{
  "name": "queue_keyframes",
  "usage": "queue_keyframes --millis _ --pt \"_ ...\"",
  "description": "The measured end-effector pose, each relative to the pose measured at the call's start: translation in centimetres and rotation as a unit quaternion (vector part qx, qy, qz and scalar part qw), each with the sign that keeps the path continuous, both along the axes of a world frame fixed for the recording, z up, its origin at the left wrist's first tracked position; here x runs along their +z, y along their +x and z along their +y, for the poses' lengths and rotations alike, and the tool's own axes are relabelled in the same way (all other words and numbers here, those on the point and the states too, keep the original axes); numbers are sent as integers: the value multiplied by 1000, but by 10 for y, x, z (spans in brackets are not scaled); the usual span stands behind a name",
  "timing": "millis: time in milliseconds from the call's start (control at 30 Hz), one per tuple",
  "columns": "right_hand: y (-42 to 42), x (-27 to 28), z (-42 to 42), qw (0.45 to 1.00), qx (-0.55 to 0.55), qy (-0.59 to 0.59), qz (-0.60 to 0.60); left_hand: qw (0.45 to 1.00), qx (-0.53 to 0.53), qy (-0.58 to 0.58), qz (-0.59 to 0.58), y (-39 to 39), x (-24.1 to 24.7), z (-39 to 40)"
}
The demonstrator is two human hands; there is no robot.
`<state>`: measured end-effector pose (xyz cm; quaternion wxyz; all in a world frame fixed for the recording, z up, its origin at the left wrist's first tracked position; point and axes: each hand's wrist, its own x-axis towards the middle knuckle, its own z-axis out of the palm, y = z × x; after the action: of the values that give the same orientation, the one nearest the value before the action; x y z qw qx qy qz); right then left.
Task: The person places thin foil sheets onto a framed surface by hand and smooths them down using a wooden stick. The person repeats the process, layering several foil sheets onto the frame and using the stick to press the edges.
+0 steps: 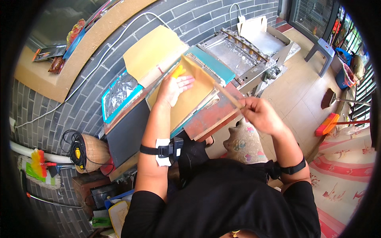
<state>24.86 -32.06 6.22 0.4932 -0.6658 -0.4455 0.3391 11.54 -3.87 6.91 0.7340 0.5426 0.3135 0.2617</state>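
My left hand [178,86] lies with its fingers extended over a yellowish-brown sheet [190,99] on a tilted stack; yellow coverings sit on some fingertips. No object shows in its grip. My right hand [257,114] pinches the lower end of a thin brown stick or strip [227,95], blurred, which slants up to a raised, folded part of the sheet. Whether the two are joined I cannot tell. Under the sheet are layers with teal edges [215,64]. Behind my left hand, another yellow sheet [156,53] leans near the brick wall.
A blue-edged tray [119,96] with crumpled silvery film lies left of the stack. The reddish board [214,110] extends towards me. Metal frames [235,56] with silvery flakes stand at the back right. A grey stool [323,53] and brooms [327,123] are farther right.
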Motion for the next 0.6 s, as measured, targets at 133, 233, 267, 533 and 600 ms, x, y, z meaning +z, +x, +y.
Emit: queue_keyframes --millis 133,233,267,533,600 --pt "-14 16 -23 998 31 -2 -63 999 33 -31 26 7 1 5" --pt "-5 19 -43 996 73 -20 -52 998 52 -11 27 -9 -16 21" --pt "1 18 -49 995 97 -14 -29 998 59 -16 19 -15 -21 26" --pt "26 23 -54 990 29 -60 121 996 45 -47 -53 -50 -5 28" --pt "29 23 -44 991 15 -59 119 996 17 -58 -69 -66 -11 46"
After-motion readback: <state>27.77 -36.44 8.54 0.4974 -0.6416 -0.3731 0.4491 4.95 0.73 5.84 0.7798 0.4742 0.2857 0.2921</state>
